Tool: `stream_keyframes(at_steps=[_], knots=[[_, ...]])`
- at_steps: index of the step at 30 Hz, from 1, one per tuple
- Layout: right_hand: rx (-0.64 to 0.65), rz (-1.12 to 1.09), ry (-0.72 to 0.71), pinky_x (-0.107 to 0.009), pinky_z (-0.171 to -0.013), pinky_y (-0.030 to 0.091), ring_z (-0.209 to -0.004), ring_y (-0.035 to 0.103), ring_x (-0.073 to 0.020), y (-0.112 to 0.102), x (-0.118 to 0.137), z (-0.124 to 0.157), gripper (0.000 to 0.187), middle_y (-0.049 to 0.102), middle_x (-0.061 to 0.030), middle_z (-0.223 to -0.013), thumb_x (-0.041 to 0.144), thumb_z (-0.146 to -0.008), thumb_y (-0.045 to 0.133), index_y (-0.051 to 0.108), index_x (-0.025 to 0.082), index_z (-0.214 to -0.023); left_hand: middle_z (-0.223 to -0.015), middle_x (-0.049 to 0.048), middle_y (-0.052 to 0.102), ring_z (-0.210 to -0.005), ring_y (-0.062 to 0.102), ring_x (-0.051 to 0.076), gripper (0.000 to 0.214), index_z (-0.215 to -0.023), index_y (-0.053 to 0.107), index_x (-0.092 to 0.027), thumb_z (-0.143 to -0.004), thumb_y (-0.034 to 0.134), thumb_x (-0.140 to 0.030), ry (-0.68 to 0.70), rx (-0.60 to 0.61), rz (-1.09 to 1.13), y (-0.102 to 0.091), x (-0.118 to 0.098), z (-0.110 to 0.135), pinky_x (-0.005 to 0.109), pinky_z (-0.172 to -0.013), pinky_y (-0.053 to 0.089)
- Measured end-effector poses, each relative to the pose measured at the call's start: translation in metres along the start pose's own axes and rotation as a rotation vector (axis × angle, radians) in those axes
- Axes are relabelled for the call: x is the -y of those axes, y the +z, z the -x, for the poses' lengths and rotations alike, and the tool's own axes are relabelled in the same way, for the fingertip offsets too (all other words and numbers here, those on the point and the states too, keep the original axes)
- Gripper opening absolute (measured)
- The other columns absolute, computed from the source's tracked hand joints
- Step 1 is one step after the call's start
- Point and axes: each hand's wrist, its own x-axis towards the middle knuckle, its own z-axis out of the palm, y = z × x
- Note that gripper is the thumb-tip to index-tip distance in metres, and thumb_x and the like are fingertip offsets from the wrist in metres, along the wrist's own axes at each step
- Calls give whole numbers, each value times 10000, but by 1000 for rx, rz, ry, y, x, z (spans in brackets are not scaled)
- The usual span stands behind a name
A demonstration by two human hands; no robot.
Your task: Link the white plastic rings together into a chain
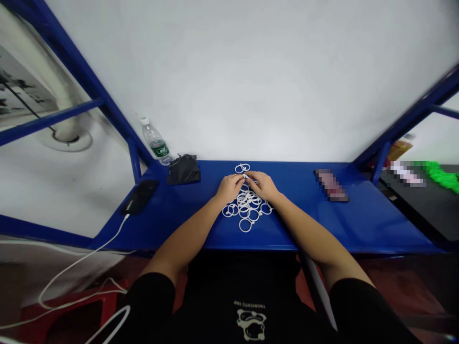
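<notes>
Both of my hands meet over a heap of white plastic rings point(246, 210) on the blue shelf point(311, 224). My left hand point(229, 187) and my right hand point(262, 184) each pinch the same small white ring point(246, 177) between their fingertips, just above the far end of the heap. A linked pair of white rings point(242, 167) lies apart, a little beyond my fingers. Several rings spread out below and between my wrists.
A plastic water bottle point(155, 142) stands at the back left beside a crumpled black bag point(183, 169). A black phone point(139, 196) with a white cable point(107, 239) lies at the left edge. Another phone point(331, 185) lies to the right. Blue frame posts rise on both sides.
</notes>
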Motion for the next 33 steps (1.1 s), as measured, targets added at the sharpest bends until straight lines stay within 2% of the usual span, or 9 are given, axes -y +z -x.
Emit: stream_keyframes(at_steps=[4,8,12,17,26,33], knots=[[65,-48,-36,-328,-935,535,-1073,729,-226,-2,4,2,436,754,-92,-1281,407,-1105,391,603,230,-1442,-999,63,796,-935,735,204,158,-1029,765,-207,-1013,620,-266,-36,-123,11,-1,-2,1,346,-920,560],[55,-19,-23,-315,-936,537,-1078,742,-222,-3,5,3,425,768,-81,-1260,416,-1115,376,638,250,-1404,-984,47,795,-863,726,179,137,-1073,758,-214,-957,694,-250,-78,-201,80,-1,-4,2,336,-884,584],[36,8,43,-301,-911,530,-1048,742,-224,-3,5,4,411,786,-91,-1169,436,-1113,386,686,230,-1304,-961,52,798,-887,729,187,120,-1003,785,-224,-978,674,-262,-25,-162,76,0,-6,3,351,-906,586],[36,50,89,-301,-893,516,-1009,729,-225,-1,3,4,396,781,-93,-1136,439,-1111,383,678,233,-1277,-1034,60,806,-943,743,194,170,-1079,794,-231,-998,650,-273,10,-121,111,-1,-7,4,345,-908,591],[43,99,20,-299,-833,497,-931,701,-220,2,2,4,379,754,-95,-1024,426,-1118,355,664,214,-1174,-958,52,798,-924,731,195,139,-994,785,-222,-996,651,-257,65,-89,63,-4,-8,4,338,-895,570],[-69,53,-144,-297,-738,477,-832,665,-206,10,-7,3,342,727,-84,-938,407,-1126,361,636,207,-1080,-903,36,791,-858,722,180,111,-944,771,-214,-980,667,-232,160,-138,87,-1,-1,4,313,-836,562]])
